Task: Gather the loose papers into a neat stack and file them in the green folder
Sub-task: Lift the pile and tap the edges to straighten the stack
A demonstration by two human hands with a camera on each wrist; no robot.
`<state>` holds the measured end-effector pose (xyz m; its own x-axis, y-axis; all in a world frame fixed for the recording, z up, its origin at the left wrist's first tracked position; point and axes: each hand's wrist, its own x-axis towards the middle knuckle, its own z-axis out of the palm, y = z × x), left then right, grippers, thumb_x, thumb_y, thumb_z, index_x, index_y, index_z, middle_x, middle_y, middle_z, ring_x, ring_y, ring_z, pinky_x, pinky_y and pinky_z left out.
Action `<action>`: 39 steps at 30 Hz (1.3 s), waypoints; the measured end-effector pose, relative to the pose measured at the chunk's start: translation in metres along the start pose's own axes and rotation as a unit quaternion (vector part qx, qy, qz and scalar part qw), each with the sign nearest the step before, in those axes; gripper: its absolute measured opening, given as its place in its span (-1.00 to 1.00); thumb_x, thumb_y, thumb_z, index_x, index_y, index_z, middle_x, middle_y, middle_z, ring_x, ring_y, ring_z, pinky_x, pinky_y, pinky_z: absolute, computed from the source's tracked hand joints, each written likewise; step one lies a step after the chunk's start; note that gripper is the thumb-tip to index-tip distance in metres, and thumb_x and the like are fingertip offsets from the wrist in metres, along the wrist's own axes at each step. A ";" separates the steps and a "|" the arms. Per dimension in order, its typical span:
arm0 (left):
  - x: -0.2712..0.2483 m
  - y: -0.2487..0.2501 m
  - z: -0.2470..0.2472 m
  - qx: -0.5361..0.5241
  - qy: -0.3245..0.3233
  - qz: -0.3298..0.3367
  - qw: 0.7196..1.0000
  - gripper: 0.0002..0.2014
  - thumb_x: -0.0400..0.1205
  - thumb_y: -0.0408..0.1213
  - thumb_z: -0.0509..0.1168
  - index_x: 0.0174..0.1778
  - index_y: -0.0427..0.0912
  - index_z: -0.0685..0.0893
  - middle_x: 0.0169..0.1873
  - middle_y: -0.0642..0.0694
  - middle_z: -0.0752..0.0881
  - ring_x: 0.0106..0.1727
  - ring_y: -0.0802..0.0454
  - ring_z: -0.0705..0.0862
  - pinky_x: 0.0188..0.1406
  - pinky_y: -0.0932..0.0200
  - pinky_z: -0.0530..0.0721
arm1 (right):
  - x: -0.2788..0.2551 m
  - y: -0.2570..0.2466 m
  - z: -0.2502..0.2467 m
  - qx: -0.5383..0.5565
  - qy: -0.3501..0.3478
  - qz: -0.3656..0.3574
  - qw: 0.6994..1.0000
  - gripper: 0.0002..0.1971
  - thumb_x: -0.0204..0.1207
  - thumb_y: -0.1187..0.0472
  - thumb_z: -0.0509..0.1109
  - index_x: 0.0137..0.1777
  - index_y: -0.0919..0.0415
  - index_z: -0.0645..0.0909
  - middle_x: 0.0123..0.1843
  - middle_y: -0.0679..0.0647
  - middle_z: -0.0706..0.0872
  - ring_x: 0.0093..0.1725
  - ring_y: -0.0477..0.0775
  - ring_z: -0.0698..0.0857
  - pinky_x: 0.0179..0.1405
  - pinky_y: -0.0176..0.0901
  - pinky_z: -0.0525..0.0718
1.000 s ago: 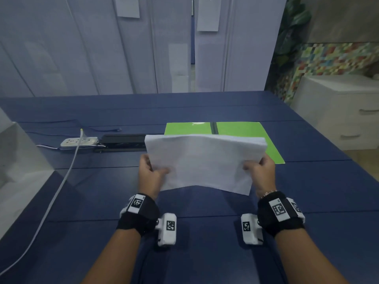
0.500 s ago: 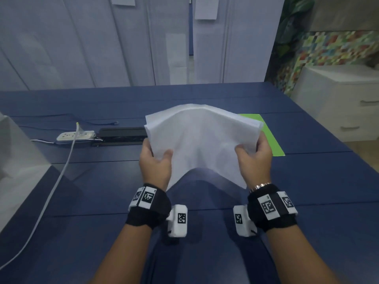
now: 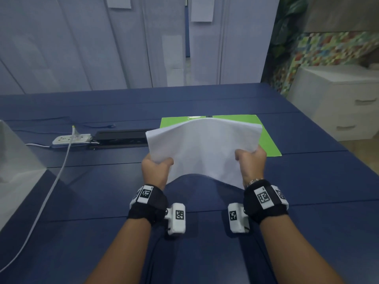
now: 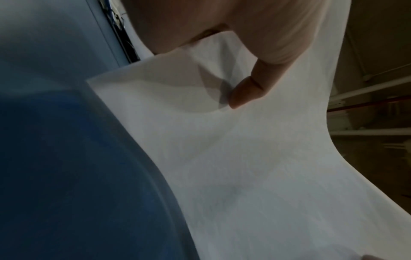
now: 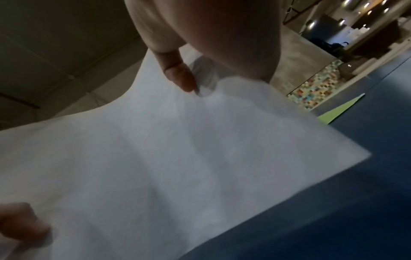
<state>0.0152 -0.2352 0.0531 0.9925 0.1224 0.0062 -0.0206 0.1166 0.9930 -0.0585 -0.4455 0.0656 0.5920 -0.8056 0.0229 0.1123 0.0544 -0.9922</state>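
Above the dark blue slatted table (image 3: 102, 201), my left hand (image 3: 154, 171) and right hand (image 3: 251, 163) pinch the side edges of the thin white sheaf of papers (image 3: 205, 148), thumbs on top, so it arches limply upward in the middle. Beyond it the flat glossy green folder (image 3: 268, 140) lies open on the table, then a white power strip (image 3: 70, 138) and pale wall panels (image 3: 82, 48).

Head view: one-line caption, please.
Both hands, left and right, hold bowed paper stack above green folder.
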 end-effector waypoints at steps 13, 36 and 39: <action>0.002 0.070 -0.017 0.077 -0.090 0.140 0.983 -0.53 0.23 -0.74 0.53 -0.14 -0.12 0.67 -0.23 0.05 0.76 -0.38 0.43 0.71 -0.37 0.42 0.67 | 0.001 -0.033 -0.012 -0.042 0.005 -0.073 0.996 -0.51 0.07 0.27 0.50 0.07 0.11 0.54 0.00 0.01 0.68 0.01 0.10 0.66 -0.03 -0.07 0.67; -0.005 0.081 -0.022 -0.021 -0.170 0.039 0.984 -0.49 0.28 -0.62 0.57 0.18 -0.41 0.70 0.05 -0.26 0.84 0.02 -0.15 0.83 0.19 -0.29 0.73 | -0.026 -0.047 0.018 0.018 -0.178 -0.112 0.977 -0.78 0.30 0.50 0.48 -0.18 0.17 0.74 -0.33 -0.14 0.82 -0.35 -0.12 0.72 -0.30 -0.24 0.69; -0.006 0.055 -0.024 -0.012 -0.165 0.042 0.985 -0.63 0.33 -0.68 0.52 0.01 -0.30 0.77 -0.14 -0.07 0.88 -0.14 0.01 0.84 -0.08 -0.01 0.79 | -0.024 -0.032 0.011 0.010 -0.197 -0.051 0.979 -0.73 0.15 0.38 0.45 -0.11 0.21 0.72 -0.26 -0.03 0.80 -0.34 -0.07 0.71 -0.31 -0.20 0.67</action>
<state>0.0051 -0.2057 0.1043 0.9725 -0.1931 0.1304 -0.1036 0.1433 0.9842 -0.0681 -0.4214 0.0984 0.8379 -0.5180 0.1719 0.2011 0.0002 -0.9796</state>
